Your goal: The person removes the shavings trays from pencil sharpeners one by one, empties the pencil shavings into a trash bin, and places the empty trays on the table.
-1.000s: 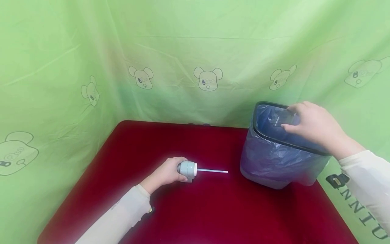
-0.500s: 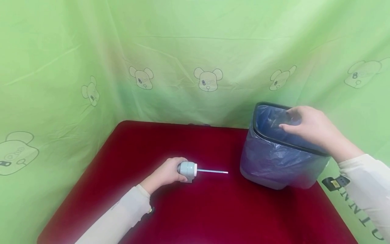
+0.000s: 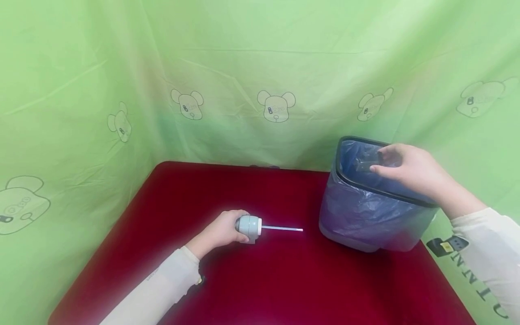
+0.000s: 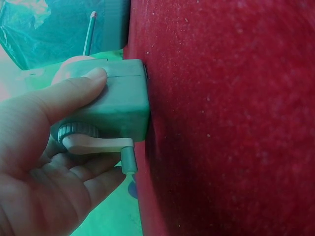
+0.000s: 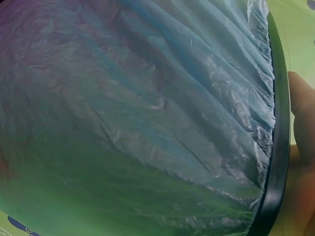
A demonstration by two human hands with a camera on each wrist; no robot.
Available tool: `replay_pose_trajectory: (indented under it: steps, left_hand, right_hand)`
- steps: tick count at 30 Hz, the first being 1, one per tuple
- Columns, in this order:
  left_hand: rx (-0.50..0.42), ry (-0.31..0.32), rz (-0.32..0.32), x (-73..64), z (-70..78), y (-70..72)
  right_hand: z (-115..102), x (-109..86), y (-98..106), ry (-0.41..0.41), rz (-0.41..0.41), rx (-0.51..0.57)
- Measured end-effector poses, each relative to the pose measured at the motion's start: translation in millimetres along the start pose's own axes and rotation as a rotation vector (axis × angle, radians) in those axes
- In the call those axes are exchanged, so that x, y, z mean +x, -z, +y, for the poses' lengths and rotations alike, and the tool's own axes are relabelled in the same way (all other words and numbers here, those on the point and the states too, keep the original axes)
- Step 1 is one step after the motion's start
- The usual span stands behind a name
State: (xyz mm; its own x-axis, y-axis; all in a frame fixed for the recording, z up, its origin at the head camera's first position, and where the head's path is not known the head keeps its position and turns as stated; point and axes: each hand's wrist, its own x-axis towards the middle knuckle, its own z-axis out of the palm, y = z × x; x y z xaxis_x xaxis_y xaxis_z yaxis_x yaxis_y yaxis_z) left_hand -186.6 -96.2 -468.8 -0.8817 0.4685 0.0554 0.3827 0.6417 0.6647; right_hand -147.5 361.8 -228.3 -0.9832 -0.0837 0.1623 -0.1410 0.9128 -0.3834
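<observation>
On the red cloth, my left hand (image 3: 219, 230) grips a grey-green crank pencil sharpener (image 3: 249, 226). A thin pencil (image 3: 282, 228) sticks out of its pale front, pointing right. The left wrist view shows the thumb across the sharpener's body and the crank handle (image 4: 101, 144) near the palm. Over the mouth of the lined bin (image 3: 369, 203), my right hand (image 3: 416, 174) holds a small clear plastic box (image 3: 365, 163), likely the shavings drawer, between thumb and fingers. In the right wrist view the bin liner (image 5: 147, 123) fills most of the picture, and part of the hand shows beyond the rim.
The bin's dark rim (image 3: 375, 192) stands high at the right of the red-covered table (image 3: 260, 280). Green curtains (image 3: 276, 54) with bear-head prints close in the back and sides.
My right hand has lowered slightly over the bin, and the clear box in it has tilted and shifted a little left. My left hand and the sharpener stay in place.
</observation>
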Motion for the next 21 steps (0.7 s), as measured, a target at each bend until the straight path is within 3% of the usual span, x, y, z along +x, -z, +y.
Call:
replay_pose_trajectory:
  steps: [21]
  left_hand:
    - [0.014, -0.007, -0.004, 1.0, -1.2, 0.1]
  right_hand:
    - [-6.0, -6.3, 1.6, -0.049, -0.022, 0.133]
